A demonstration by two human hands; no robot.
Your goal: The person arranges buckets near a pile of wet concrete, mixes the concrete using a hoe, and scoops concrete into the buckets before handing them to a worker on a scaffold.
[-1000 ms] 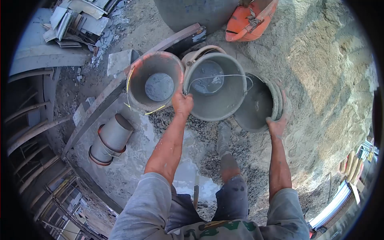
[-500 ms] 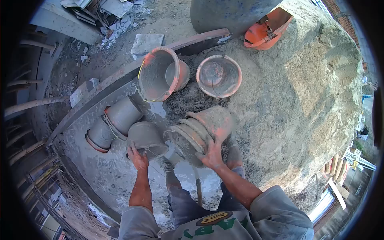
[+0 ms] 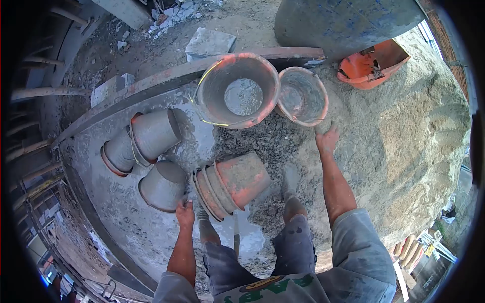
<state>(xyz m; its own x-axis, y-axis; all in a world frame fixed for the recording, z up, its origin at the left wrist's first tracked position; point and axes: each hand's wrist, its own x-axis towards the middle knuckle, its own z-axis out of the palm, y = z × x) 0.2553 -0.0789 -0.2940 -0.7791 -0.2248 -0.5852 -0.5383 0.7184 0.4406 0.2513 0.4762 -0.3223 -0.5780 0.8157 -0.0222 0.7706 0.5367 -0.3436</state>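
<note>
My left hand (image 3: 185, 212) is at the rim of a grey bucket (image 3: 164, 184) tipped over on the wet floor; its fingers are bent, and their hold is unclear. Beside it lies a stack of nested buckets (image 3: 242, 179) on its side, touched by neither hand. Farther up, a large bucket (image 3: 204, 96) with an orange-stained rim stands upright next to a smaller bucket (image 3: 323, 101). Just below that smaller bucket's rim is my right hand (image 3: 327, 140), fingers apart and holding nothing.
More nested buckets (image 3: 154, 134) lie at the left. A curved raised edge (image 3: 146, 81) runs behind them. A large drum (image 3: 343, 25), a cut orange container (image 3: 374, 68) and a sand pile (image 3: 404, 126) are at the upper right. A stone block (image 3: 209, 43) sits beyond the edge.
The nested stack was let go and now lies on the floor. My right hand moved up and right to the smaller bucket. The grey bucket by my left hand shifted slightly left.
</note>
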